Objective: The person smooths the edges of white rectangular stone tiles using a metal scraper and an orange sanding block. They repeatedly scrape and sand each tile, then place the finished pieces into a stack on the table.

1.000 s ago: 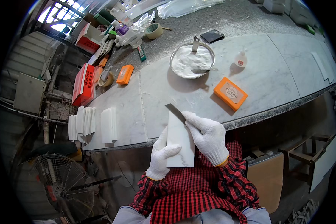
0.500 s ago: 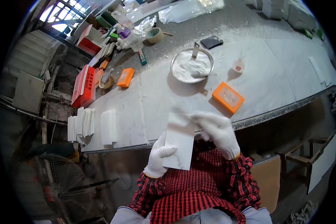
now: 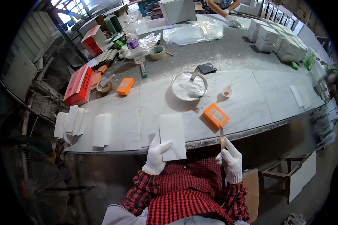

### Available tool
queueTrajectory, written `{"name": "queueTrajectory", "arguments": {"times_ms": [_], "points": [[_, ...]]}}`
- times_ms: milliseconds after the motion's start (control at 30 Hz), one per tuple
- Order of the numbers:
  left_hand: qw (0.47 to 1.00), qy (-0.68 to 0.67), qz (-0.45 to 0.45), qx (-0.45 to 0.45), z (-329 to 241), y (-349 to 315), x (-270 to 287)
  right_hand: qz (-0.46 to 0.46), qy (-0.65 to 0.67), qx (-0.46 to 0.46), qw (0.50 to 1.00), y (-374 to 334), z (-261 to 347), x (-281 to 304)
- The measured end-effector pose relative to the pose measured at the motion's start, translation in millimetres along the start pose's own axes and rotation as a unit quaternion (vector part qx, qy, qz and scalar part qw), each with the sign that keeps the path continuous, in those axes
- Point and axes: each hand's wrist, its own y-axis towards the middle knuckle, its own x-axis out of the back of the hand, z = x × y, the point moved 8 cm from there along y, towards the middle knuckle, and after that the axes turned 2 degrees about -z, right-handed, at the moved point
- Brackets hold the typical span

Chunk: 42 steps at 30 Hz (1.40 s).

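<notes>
My gloved left hand (image 3: 156,153) grips a white rectangular marble tile (image 3: 172,137) by its left edge, thumb on its face. The tile stands tilted at the table's near edge, in front of me. My gloved right hand (image 3: 231,160) is closed around a putty knife (image 3: 222,139), a thin narrow blade that points away from me. Its tip is at the near corner of an orange block (image 3: 215,116) with a pale panel on top; I cannot tell if they touch. Beyond the tile stands a metal bowl (image 3: 173,93) of white powder or paste, with flat tools in it.
A small bottle (image 3: 227,90) and a dark flat pad (image 3: 206,68) lie near the bowl. White tiles (image 3: 101,130) stand at left, beside a red box (image 3: 79,85) and another orange block (image 3: 125,86). Stacked white pieces (image 3: 266,37) fill the far right. A co-worker's gloved hand (image 3: 233,21) is at the back.
My right hand has moved off the tile, to the right and toward me, and the putty knife now shows plainly. The view has shifted, bringing in the far table and the co-worker.
</notes>
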Motion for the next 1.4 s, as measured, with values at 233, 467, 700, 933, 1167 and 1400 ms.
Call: {"name": "queueTrajectory", "arguments": {"times_ms": [233, 467, 700, 933, 1167, 1400], "points": [[0.996, -0.081, -0.004, -0.037, 9, 26, -16, -0.165, -0.293, 0.05, 0.941, 14, -5, 65], [0.993, -0.118, -0.002, -0.011, 1, 35, -15, -0.158, -0.387, 0.049, 0.907, 26, -12, 106], [0.997, -0.067, 0.037, -0.024, -8, 38, -12, -0.212, -0.278, 0.078, 0.934, 9, 35, 83], [0.992, 0.09, 0.053, -0.069, -21, 30, -15, -0.155, -0.231, 0.102, 0.955, 22, 51, 55], [0.893, 0.361, 0.066, -0.26, -25, 14, 0, -0.146, -0.233, 0.073, 0.959, 53, 69, 10], [0.854, 0.368, 0.092, -0.355, -55, -1, -25, -0.08, -0.557, 0.243, 0.79, 99, 132, -40]]}}
